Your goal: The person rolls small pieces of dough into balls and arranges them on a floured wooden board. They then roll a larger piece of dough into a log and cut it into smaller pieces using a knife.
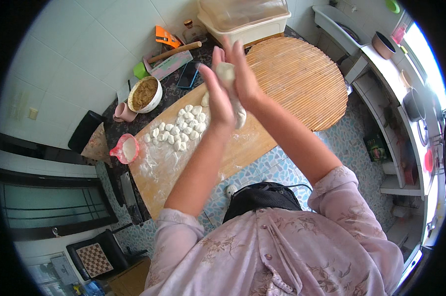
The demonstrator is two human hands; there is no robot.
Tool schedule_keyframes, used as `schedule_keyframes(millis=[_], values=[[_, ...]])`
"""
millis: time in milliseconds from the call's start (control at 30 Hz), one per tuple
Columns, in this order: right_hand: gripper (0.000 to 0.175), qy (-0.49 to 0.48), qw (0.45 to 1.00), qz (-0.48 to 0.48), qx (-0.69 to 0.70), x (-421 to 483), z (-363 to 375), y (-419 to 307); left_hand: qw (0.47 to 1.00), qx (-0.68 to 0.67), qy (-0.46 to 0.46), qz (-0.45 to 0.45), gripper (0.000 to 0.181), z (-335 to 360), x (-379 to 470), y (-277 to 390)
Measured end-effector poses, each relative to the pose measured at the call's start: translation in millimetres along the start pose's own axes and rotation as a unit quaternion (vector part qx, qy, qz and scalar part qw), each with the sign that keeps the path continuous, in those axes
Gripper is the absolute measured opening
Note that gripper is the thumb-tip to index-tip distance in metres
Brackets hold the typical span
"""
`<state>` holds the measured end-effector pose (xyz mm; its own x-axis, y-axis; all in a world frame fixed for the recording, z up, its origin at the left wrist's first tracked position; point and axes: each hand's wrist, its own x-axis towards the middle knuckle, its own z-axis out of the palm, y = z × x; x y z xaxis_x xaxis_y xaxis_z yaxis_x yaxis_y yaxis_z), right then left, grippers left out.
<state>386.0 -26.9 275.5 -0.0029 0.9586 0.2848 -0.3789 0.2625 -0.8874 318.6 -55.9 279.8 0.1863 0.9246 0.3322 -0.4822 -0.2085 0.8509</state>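
A thick roll of dough (226,74) stands between my left hand (221,100) and my right hand (245,79), pressed by both palms above the wooden board (237,155). Its lower end hangs below my palms. The fingers of both hands are stretched out and point away from me. Left of my hands, many small floured dough pieces (184,127) lie on the board. Another piece of dough (205,99) shows partly behind my left hand. Loose flour is spread over the board's left part.
Left of the board are a pink scoop of flour (129,148), a cleaver (130,194), a pink mug (124,112) and a bowl of filling (145,94). Behind lie a phone (188,75) and a rolling pin (175,51). A round slatted mat (297,81) lies at the right.
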Motion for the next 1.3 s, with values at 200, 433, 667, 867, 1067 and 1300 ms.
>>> schedule_keyframes(millis=[200, 433, 667, 867, 1067, 1300], values=[[0.084, -0.03, 0.999, 0.045, 0.006, -2.2, 0.6, -15.6, 0.994, 0.074, 0.018, 0.072, 0.087, 7.0, 1.3, 3.5], [0.094, -0.099, 0.994, 0.032, 0.042, -23.2, 24.5, -26.6, 0.997, 0.017, 0.074, 0.008, 0.09, -4.2, 14.4, 14.6], [0.095, -0.033, 0.998, 0.052, 0.022, -11.1, 28.1, -15.0, 0.989, -0.056, 0.135, -0.033, 0.08, -12.5, 32.4, 11.8], [0.085, 0.102, 0.986, 0.098, 0.087, 10.9, 14.5, -19.4, 0.99, 0.134, 0.031, 0.022, 0.067, 5.9, 8.7, 6.9], [0.083, 0.043, 0.957, 0.023, 0.287, 12.7, -8.6, -25.3, 0.982, -0.057, 0.178, -0.003, 0.039, 5.0, 30.2, 17.4], [0.051, -0.265, 0.942, 0.046, -0.198, -28.9, -66.2, 80.5, 0.958, -0.241, 0.123, -0.096, 0.018, -32.4, 41.1, 34.6]])
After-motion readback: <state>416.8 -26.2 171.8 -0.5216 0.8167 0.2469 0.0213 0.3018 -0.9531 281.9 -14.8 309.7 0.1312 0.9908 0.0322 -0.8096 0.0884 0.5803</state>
